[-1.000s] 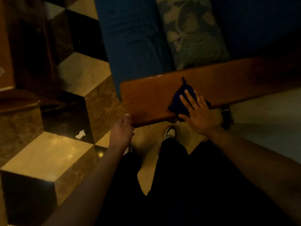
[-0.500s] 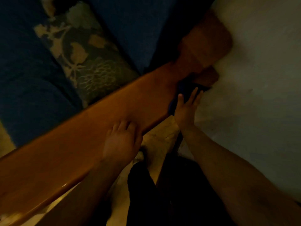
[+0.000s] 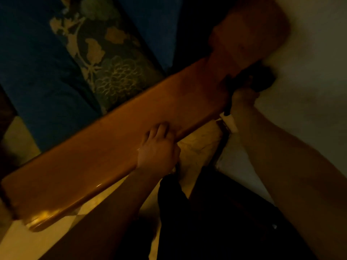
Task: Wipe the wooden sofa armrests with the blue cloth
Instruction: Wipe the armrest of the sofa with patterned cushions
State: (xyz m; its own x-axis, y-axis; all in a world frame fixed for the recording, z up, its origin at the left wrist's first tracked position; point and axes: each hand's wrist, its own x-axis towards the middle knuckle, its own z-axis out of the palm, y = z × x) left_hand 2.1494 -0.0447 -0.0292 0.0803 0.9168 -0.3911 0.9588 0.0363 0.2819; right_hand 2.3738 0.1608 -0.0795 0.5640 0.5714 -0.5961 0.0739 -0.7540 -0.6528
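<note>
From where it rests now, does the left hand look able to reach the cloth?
Probably yes: the left hand rests on the armrest, and bare wood runs from it to the cloth under the right hand.

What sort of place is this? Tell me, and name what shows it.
Probably a home living room: a sofa with a polished wooden armrest, blue upholstery and a floral cushion beside it, set against a plain wall.
</note>
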